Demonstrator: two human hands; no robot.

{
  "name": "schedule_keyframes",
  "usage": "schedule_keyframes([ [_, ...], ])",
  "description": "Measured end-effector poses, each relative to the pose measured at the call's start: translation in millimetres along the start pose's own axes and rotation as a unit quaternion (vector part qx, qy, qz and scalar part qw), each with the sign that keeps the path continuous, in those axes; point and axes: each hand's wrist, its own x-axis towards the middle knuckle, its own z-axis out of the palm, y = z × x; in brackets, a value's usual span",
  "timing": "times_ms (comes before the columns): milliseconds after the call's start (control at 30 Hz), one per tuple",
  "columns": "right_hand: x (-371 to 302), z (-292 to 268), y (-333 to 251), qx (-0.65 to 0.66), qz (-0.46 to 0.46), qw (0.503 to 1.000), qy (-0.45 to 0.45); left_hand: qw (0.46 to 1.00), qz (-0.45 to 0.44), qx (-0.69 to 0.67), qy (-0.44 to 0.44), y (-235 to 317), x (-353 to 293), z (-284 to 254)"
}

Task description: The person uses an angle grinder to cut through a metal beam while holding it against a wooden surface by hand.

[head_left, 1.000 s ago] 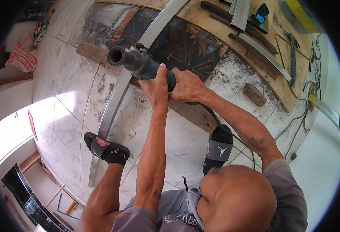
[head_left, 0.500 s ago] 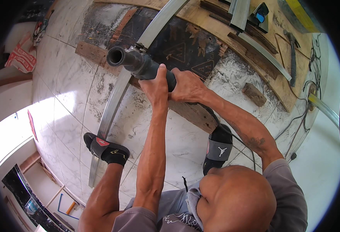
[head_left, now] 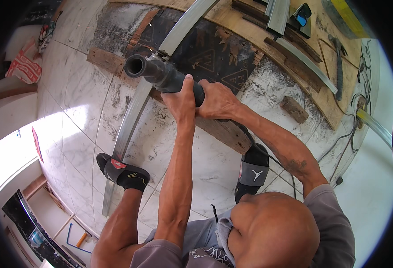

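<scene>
Both my hands are wrapped round the body of a dark angle grinder [head_left: 166, 78], its round side handle sticking up toward me. My left hand [head_left: 179, 102] has its thumb along the top of the body. Behind it, my right hand [head_left: 219, 101] closes round the rear, near the power cord. The grinder's head sits over a long silvery metal bar [head_left: 133, 115]; the disc is mostly hidden beneath. A few sparks show just beyond the head. The bar crosses a wooden plank [head_left: 225, 132], and my left foot in a black slide [head_left: 124, 171] rests on its near part.
A dark board [head_left: 196, 40] with torn patches lies beyond the bar. At the far right, a plywood sheet [head_left: 346, 82] carries metal offcuts, sunglasses [head_left: 302, 18] and a hammer [head_left: 338, 67]. A wood block [head_left: 294, 109] and cables [head_left: 355, 129] lie on the tiled floor.
The grinder and both hands have shifted very slightly to the right. The sparks that flew off to the far left are gone, with only a few left near the head.
</scene>
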Motion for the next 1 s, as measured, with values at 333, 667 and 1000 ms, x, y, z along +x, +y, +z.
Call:
schedule_keyframes([
  [333, -2, 2, 8, -0.003, -0.009, 1.000, 0.019, 1.000, -0.002, -0.016, -0.007, -8, -3, 3],
  [667, -6, 2, 14, 0.008, -0.020, 1.000, 0.016, 1.000, -0.013, 0.004, -0.006, -13, -7, 5],
  [1000, -6, -11, -26, 0.002, -0.038, 0.999, 0.011, 0.999, -0.004, -0.042, -0.014, 15, 12, -15],
])
